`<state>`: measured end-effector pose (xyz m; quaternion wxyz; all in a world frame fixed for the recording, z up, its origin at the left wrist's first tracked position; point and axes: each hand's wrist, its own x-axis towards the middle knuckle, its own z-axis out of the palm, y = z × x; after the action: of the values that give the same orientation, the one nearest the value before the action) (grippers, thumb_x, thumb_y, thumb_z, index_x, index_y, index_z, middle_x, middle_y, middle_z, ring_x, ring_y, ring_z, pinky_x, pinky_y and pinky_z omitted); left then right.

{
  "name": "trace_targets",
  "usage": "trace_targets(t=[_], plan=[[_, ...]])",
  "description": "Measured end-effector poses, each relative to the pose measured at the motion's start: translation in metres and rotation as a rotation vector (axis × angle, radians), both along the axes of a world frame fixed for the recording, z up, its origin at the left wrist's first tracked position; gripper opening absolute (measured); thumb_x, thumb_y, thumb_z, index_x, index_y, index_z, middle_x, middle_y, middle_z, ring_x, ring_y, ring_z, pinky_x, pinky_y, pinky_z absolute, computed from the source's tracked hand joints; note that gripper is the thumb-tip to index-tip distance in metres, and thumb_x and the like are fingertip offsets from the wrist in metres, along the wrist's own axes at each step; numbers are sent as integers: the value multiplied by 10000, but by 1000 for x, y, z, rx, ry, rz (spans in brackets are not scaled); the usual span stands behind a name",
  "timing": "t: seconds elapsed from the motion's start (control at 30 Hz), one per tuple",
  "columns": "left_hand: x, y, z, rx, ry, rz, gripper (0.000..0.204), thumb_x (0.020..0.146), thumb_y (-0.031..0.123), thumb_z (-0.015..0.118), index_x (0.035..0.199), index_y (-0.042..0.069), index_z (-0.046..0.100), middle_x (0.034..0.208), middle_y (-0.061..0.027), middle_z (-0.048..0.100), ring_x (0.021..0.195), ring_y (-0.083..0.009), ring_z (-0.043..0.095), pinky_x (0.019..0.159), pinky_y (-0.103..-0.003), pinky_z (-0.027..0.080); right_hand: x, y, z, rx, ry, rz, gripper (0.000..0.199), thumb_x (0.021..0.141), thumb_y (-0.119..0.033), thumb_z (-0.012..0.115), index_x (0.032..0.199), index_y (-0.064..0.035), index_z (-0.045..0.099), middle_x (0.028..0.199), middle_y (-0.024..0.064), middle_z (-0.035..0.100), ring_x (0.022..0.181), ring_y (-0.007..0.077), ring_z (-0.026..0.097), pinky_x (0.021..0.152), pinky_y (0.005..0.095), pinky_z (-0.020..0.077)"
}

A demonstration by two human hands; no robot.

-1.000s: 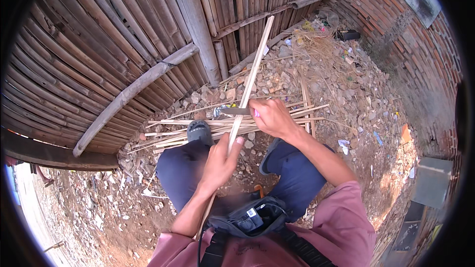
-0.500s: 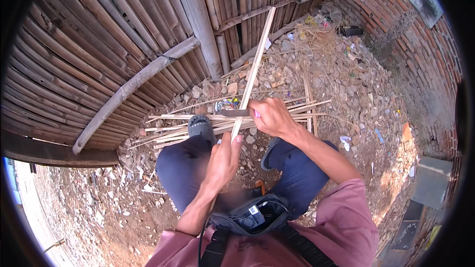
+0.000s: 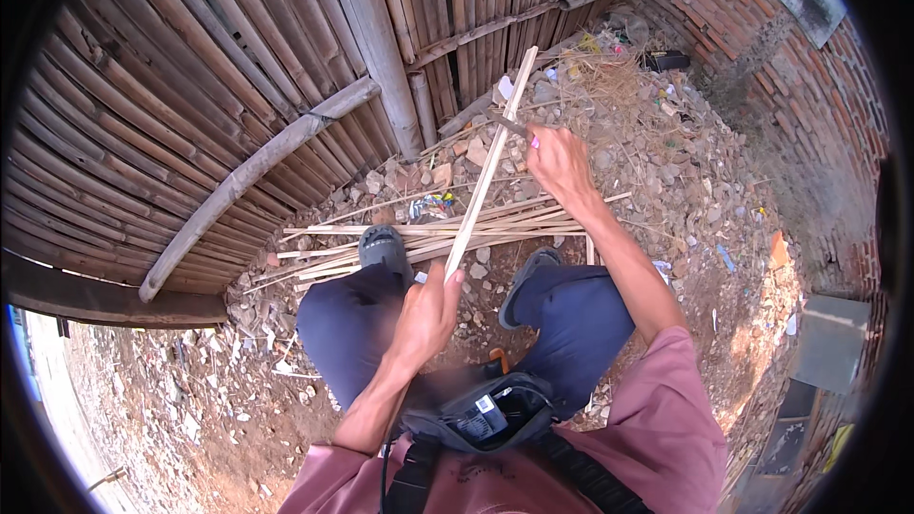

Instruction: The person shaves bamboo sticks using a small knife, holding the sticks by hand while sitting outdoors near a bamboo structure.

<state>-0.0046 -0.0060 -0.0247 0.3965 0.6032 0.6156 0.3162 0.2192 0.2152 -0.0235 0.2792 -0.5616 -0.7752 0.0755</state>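
My left hand (image 3: 425,316) grips the lower end of a long, pale strip of wood or bamboo (image 3: 484,178), which slants up and away to the right. My right hand (image 3: 562,164) is closed around the handle of a knife (image 3: 512,125); most of the handle is hidden by the fingers, and a bit of pink shows there. The dark blade lies across the strip near its far end. Beyond my feet, a loose pile of similar pale strips (image 3: 419,246) rests on the rubble.
A bamboo wall (image 3: 209,67) rises on the left and ahead, with a brick wall (image 3: 724,9) on the right. Stones and litter cover the ground around my shoes (image 3: 383,246). An open black bag (image 3: 486,414) sits at my waist.
My right hand has moved the knife forward along the strip, from its middle to near the far end. My left hand keeps its hold, and the strip's far tip sits slightly lower.
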Motion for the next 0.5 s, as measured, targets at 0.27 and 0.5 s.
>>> trace_targets(t=[0.27, 0.5], plan=[[2, 4, 9, -40, -121, 41, 316, 1129, 288, 496, 1037, -14, 511, 647, -209, 592, 597, -384, 623, 604, -490, 470, -13, -28, 7, 35, 52, 210, 179, 865, -92, 563, 831, -27, 726, 648, 239, 659, 605, 423, 685, 582, 514, 534], [-2, 4, 14, -122, -386, 1, 393, 1161, 393, 399, 1068, 35, 532, 639, -7, 432, 568, -114, 390, 542, -328, 328, -29, -63, -2, 40, 59, 432, 147, 799, -95, 592, 843, -41, 722, 680, 209, 695, 623, 391, 709, 569, 513, 542]])
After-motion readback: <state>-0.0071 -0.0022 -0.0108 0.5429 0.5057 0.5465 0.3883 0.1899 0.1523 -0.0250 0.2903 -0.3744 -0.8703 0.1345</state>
